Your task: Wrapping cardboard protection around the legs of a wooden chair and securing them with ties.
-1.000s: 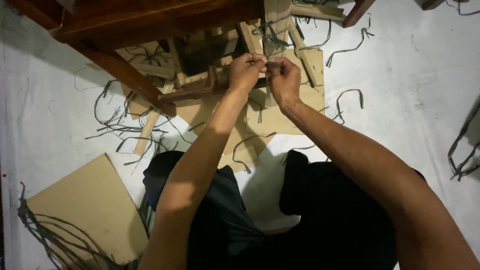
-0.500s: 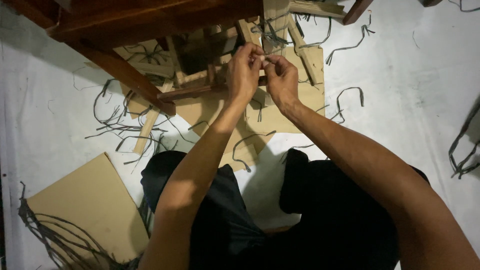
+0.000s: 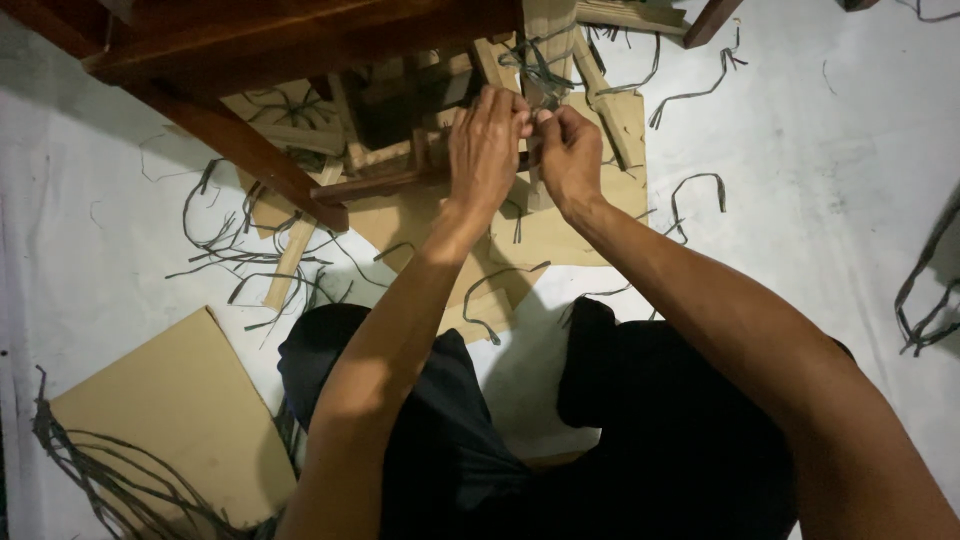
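My left hand (image 3: 487,145) and my right hand (image 3: 570,155) meet fingertip to fingertip at a pale wooden post (image 3: 548,30) of a furniture frame. Dark green-grey strips (image 3: 535,70) are wound around that post, and both hands pinch a strip end between thumb and fingers right where they touch. The dark brown wooden frame (image 3: 250,150) runs diagonally to the left of my hands. What lies between the fingertips is mostly hidden by the fingers.
Flat cardboard sheets (image 3: 180,410) lie on the white floor at lower left and under the frame (image 3: 560,235). Cut strip offcuts (image 3: 230,250) are scattered left, right (image 3: 695,195) and at the far right edge (image 3: 925,290). My dark-clothed legs (image 3: 640,420) fill the bottom.
Both hands have shifted slightly up toward the post, and the left fingers have straightened over the right hand's fingertips while still pinching the strip.
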